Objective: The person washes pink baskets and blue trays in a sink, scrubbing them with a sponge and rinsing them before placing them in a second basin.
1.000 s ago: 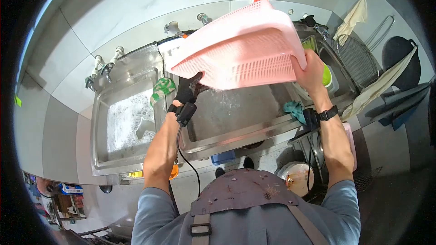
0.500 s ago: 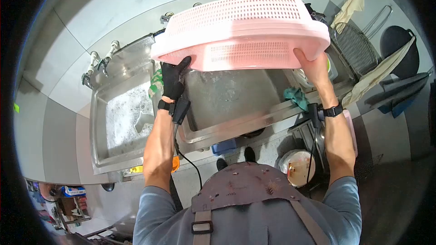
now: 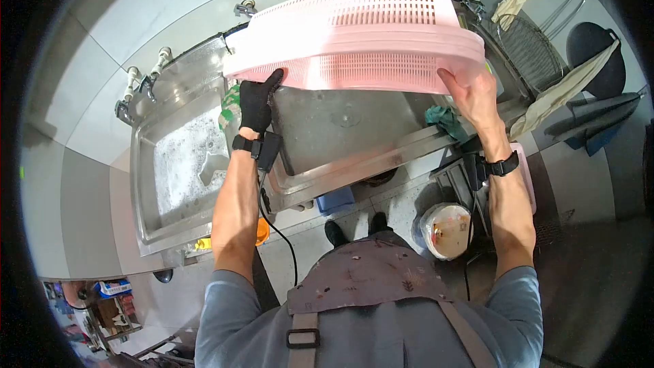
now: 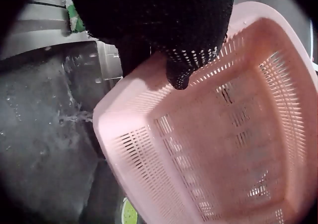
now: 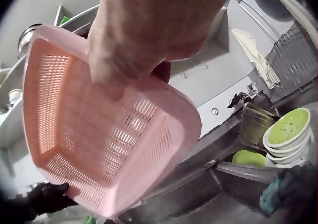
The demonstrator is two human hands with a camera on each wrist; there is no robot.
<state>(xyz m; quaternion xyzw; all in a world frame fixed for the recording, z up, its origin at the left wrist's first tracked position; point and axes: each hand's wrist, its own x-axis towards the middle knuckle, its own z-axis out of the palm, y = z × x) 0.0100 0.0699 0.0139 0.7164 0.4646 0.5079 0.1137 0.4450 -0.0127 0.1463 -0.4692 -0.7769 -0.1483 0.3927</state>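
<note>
A pink plastic slotted basket [image 3: 354, 34] is held up on its side over the large sink basin [image 3: 340, 143]. My left hand [image 3: 256, 105], in a black dotted glove, grips its left end. In the left wrist view the thumb [image 4: 179, 77] laps over the rim onto the inner wall. My bare right hand [image 3: 475, 99] grips the right end, thumb on the inside and the other fingers mostly hidden behind. The basket's inside [image 5: 74, 99] holds nothing in the right wrist view. Water ripples in the basin below it.
A second basin with suds [image 3: 184, 163] lies at the left, a green-and-white cloth [image 3: 229, 108] on the divider. On the right are a teal cloth [image 3: 444, 121], stacked green-and-white bowls [image 5: 288, 134] and a hanging wire strainer [image 3: 528, 58]. Taps [image 3: 153, 75] line the wall. A bucket [image 3: 446, 230] stands on the floor.
The basket has turned from a slant to nearly level, so its slotted outer wall shows above the rim. Both hands keep their grip and have shifted slightly away from the body.
</note>
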